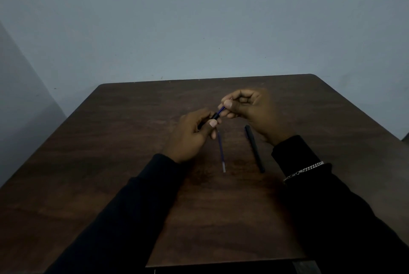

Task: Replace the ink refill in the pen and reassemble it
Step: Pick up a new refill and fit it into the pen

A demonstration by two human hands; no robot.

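While nearest the camera only dark sleeves and a chain bracelet (pixel 303 170) on the right wrist, farther out on the brown desk (pixel 124 163) two loose parts: a blue refill (pixel 221 152) with a pale end toward the camera, and just beside it to the right a black pen part (pixel 254 148), apart, not touching. Beyond those, above the desk, left hand (pixel 190 136) closed around a short black pen barrel (pixel 214 116), mostly hidden in the fist. Right hand (pixel 247 110) pinching a second blue refill (pixel 222 109) between thumb and fingertips, lower end at or just inside the barrel mouth; cannot tell which refill is new and which spent.

Judged stage: refill going in or coming out, reassembly not yet done.

Risks from here:
- Thin refill bent or kinked, if pushed off-axis against the barrel mouth.
- Tip jammed short of its seat, if forced.
- Loose refill on the desk rolled away by a sleeve.
- The two blue refills mixed up, being alike in this dim light.
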